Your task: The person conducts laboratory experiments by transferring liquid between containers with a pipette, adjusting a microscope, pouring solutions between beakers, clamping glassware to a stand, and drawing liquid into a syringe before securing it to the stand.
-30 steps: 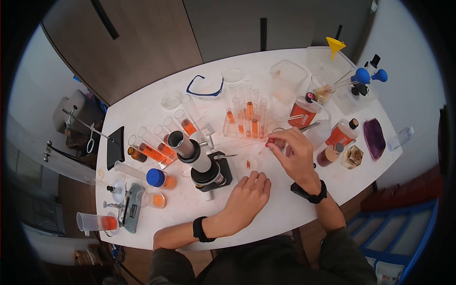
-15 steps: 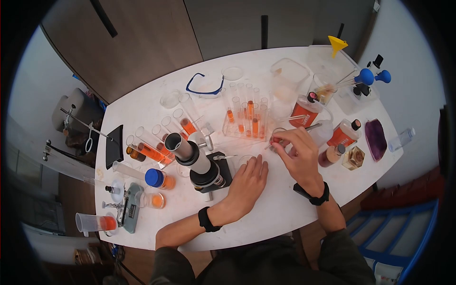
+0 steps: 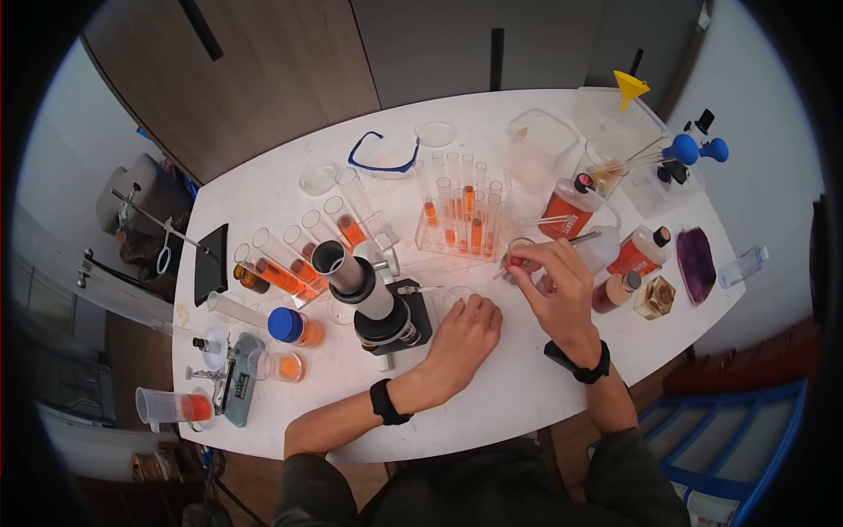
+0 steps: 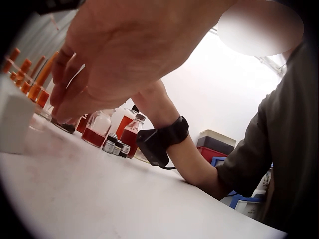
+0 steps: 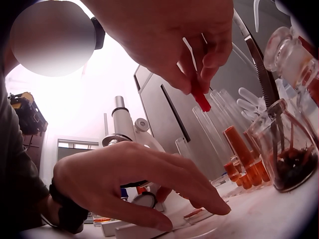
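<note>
My right hand [image 3: 562, 285] pinches a small red piece [image 5: 201, 98] between thumb and fingertips, held above the table. Close by its fingertips stands a small glass jar [image 5: 286, 149] with dark material inside and metal tweezers [image 5: 259, 64] leaning in it. My left hand [image 3: 464, 344] is low over the table, its fingers loosely extended at the rim of a shallow glass dish [image 3: 457, 293]. A reddish sliver [image 5: 195, 213] shows in that dish between thumb and index finger. The microscope [image 3: 369, 299] stands just left of the left hand.
A rack of test tubes [image 3: 457, 233] with orange liquid stands beyond the hands, another tilted set [image 3: 285, 277] behind the microscope. Red-filled bottles [image 3: 566, 211] and a purple slab [image 3: 696, 266] are at the right. A balance [image 3: 237, 386] and a blue-lidded jar [image 3: 285, 325] sit at the left.
My left hand has moved forward, and its fingers now reach the shallow dish. My right hand has shifted slightly right with the red piece, over beside the glass jar.
</note>
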Action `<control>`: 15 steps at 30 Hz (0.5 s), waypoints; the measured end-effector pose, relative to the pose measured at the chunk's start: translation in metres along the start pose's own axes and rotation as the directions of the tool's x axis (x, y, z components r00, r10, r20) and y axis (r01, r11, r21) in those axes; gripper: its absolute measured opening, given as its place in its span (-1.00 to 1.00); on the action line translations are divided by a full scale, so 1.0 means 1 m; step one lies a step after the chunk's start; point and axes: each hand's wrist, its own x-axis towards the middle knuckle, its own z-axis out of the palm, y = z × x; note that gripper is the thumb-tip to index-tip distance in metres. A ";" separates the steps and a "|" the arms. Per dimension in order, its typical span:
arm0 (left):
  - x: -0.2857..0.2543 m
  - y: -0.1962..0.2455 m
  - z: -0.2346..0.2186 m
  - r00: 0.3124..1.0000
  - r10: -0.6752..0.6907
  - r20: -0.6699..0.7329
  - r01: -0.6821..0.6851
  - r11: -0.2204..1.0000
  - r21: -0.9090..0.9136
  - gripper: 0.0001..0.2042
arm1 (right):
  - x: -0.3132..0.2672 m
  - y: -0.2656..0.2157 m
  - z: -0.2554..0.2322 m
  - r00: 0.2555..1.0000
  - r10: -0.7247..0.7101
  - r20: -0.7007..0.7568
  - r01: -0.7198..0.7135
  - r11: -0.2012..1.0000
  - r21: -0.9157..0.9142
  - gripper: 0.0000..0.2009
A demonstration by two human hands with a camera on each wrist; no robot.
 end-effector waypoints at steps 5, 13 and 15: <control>0.003 0.000 0.005 0.999 -0.007 -0.044 0.005 0.999 -0.041 -0.64 | -0.001 -0.002 0.001 1.000 0.009 0.008 -0.009 1.000 -0.003 -0.73; 0.006 -0.003 0.007 0.999 -0.009 -0.038 0.008 1.000 -0.009 -0.67 | -0.002 -0.004 0.000 0.997 0.057 0.047 -0.056 0.998 -0.011 -0.74; 0.007 -0.003 0.008 0.999 -0.008 -0.040 0.008 1.000 -0.008 -0.67 | -0.002 -0.003 0.001 0.998 0.047 0.040 -0.047 0.999 -0.009 -0.75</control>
